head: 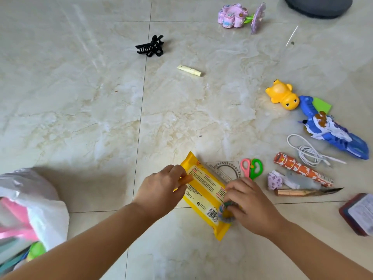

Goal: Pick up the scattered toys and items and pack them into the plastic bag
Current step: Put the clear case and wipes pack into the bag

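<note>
1. The marble-look tiled floor (80,98) carries everything; a dark grey round base (319,7) sits at the far right edge.
2. A white plastic bag (40,201) slumps at the near left, with pink and green things showing inside it.
3. A blue and white toy gun (333,130) lies at the right, its long axis running from far-left to near-right, with a yellow bear toy (282,96) touching its far end.
4. The yellow wipes packet (205,195) lies flat between both hands, long axis running from far-left to near-right, barcode end nearer me.
5. The left hand (161,188) pinches the packet's left edge, fingers curled on it.
6. The right hand (248,205) curls its fingers round a small multicoloured ring (222,216) resting on the packet's near end.
7. Just beyond the packet lie a clear protractor (228,168) and pink-and-green scissors (252,168).
8. An orange patterned tube (302,170) and a white cable (308,152) lie to the right, near the gun.
9. Further off are a pink flower toy (234,16), a black hair claw (151,46) and a pale yellow stick (189,70), well apart.
</note>
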A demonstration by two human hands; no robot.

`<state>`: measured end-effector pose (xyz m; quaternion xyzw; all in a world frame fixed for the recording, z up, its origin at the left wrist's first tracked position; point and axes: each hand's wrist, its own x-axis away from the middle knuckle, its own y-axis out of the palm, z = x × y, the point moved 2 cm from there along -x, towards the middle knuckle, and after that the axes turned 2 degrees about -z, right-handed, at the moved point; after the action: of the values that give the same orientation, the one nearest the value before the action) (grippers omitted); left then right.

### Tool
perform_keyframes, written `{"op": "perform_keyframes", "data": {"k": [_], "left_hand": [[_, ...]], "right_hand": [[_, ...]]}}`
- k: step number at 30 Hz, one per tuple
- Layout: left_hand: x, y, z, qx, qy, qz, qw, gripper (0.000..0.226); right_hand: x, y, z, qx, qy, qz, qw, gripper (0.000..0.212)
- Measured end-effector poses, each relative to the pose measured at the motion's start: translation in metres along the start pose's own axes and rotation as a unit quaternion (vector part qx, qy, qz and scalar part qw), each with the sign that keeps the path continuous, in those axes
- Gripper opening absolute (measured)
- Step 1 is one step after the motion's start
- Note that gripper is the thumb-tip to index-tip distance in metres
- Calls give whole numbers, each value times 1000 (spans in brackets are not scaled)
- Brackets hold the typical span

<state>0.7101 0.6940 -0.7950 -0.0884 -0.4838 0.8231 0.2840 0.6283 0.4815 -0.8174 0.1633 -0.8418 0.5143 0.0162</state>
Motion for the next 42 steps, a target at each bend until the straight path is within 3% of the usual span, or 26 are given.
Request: {"op": "perform_keyframes", "data": {"k": [7,14,18,23,29,33,37,42], "left_hand": [[20,-60,-26,-35,39,21,998,36],[79,-124,-71,-117,71,53,989,29],[132,-166,-101,-120,37,91,988,26],[206,-188,-142,-123,-37,127,983,40],[260,-173,-173,-170,-96,122,973,39],[268,-167,-181,-200,-98,119,968,47],[266,-172,-185,-192,-117,116,967,29],[246,-175,-175,-176,-103,99,974,27]], "right_hand": [[-40,-15,-71,-175,2,-12,985,8],[-83,-23,-163,-204,-85,-40,974,10],[-97,-14,-213,-199,-148,-69,966,7],[-108,4,-273,-161,-238,-109,952,5],[-130,31,-337,-160,-253,-118,947,11],[-142,42,-347,-124,-244,-118,955,20],[-144,36,-338,-113,-237,-112,958,19],[-136,29,-314,-122,-223,-119,960,25]]}}
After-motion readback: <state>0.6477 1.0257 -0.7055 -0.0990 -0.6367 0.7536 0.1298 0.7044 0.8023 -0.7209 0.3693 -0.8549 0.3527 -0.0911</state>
